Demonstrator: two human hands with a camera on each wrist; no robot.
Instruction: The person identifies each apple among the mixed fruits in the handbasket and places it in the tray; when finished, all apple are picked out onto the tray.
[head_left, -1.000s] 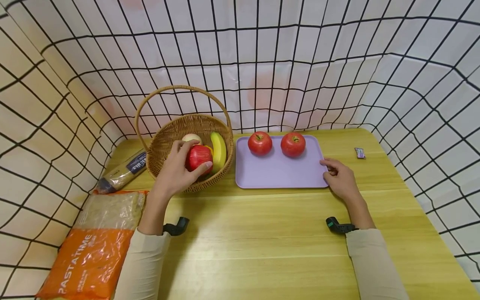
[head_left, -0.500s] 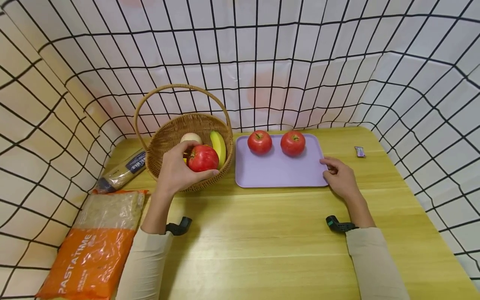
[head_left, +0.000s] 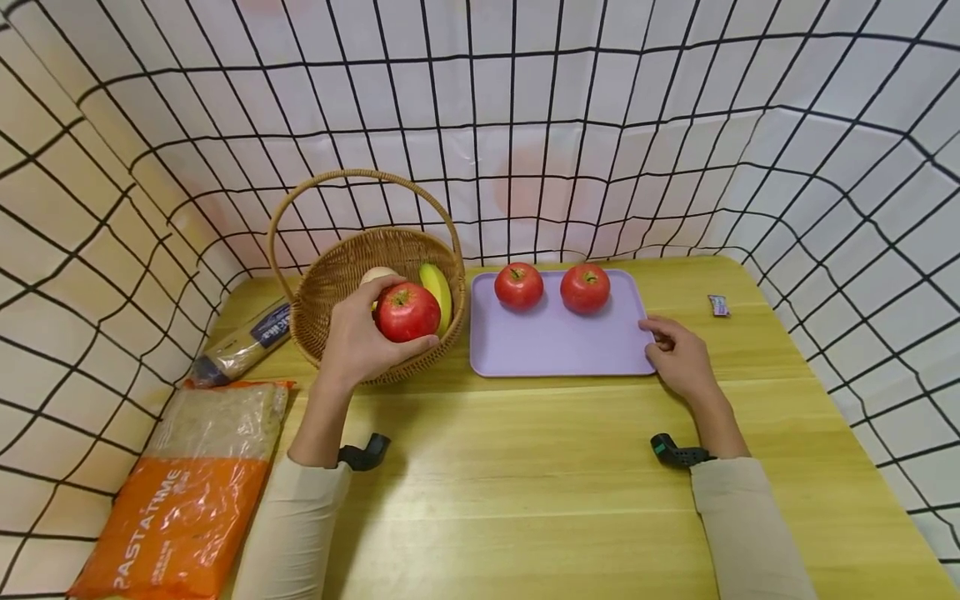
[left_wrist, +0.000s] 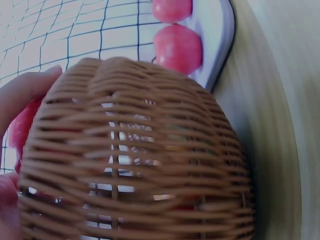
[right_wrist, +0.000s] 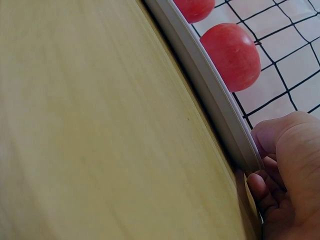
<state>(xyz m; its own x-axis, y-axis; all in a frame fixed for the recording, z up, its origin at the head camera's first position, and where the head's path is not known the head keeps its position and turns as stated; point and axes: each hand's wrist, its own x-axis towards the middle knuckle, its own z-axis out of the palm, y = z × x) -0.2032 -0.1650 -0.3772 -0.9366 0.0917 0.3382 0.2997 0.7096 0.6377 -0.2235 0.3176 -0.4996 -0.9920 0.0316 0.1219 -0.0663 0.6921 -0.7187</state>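
Over the wicker basket (head_left: pixel 318 304) on the bench (head_left: pixel 510 483) | left hand (head_left: pixel 358 337): thumb and fingers curved round a red fruit (head_left: pixel 408 314), held at the basket's opening beside a banana (head_left: pixel 438 292) | right hand (head_left: pixel 684 360): pinching the right rim of the lilac tray (head_left: pixel 555 350) | on that tray: two more red fruits (head_left: pixel 586 289), side by side near the back edge

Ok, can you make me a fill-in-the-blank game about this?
The left hand holds a round fruit coloured ____.
The right hand holds the edge of the purple tray, where ____ red fruits sit.
The long yellow fruit in the basket is a ____.
Missing words: red, two, banana.
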